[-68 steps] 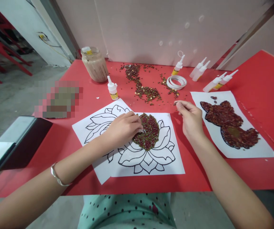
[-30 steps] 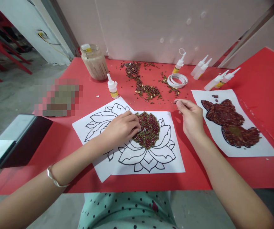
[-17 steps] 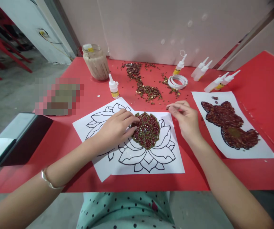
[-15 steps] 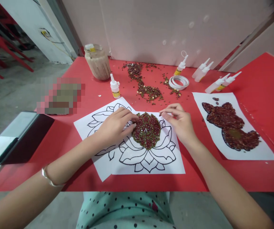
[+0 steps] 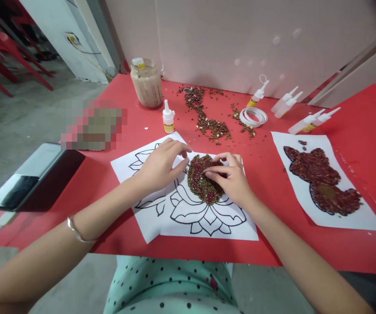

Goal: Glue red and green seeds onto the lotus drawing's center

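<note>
My right hand (image 5: 232,178) is over the bean-covered centre (image 5: 201,187) of a lotus drawing, thumb and fingers pinched on a small dark bean that they mostly hide. Red beans and green beans fill that centre in a shiny packed pattern. Just left of it hovers my left hand (image 5: 161,165), thumb and curled fingers apart, holding nothing. The lotus sheet (image 5: 246,231) has bare outlined petals around the beans. Beneath it, a second outlined sheet (image 5: 122,163) sticks out to the left, partly under my left wrist.
Behind the sheets stand a small glue bottle (image 5: 168,118), a cloudy jar (image 5: 147,87), loose beans (image 5: 214,128) and a tape roll (image 5: 253,117). More glue bottles (image 5: 308,121) are at right, above a bean-covered picture (image 5: 321,179). A phone (image 5: 21,179) rests at left.
My right hand has moved left and down from the sheet's upper right onto the bean-covered centre. My left hand has drawn slightly back from the beans, its thumb and fingers further apart.
</note>
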Demonstrator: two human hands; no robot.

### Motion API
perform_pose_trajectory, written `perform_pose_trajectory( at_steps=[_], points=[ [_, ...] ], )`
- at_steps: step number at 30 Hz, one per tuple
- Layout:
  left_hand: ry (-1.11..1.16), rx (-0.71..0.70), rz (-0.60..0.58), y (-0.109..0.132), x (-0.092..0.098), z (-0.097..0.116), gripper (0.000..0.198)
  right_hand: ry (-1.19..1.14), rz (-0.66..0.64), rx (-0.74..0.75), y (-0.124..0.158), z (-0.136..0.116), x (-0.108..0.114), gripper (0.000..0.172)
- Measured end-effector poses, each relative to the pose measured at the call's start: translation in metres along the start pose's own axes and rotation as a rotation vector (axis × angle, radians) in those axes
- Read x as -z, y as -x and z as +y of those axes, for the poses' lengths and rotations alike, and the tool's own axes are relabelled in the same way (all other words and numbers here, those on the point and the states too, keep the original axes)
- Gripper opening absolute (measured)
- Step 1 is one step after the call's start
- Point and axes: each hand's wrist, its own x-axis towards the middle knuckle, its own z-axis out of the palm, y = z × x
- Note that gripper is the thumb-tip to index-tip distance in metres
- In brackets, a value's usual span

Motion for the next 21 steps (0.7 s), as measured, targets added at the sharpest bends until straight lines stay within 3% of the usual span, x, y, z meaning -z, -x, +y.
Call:
perform_pose_trajectory(
  at_steps=[21],
  points=[
    [0.001, 0.01, -0.045, 0.0005, -0.0031, 0.0021, 0.017, 0.068, 0.061, 0.086, 0.0021, -0.0033, -0.0024, 0.01]
  ],
)
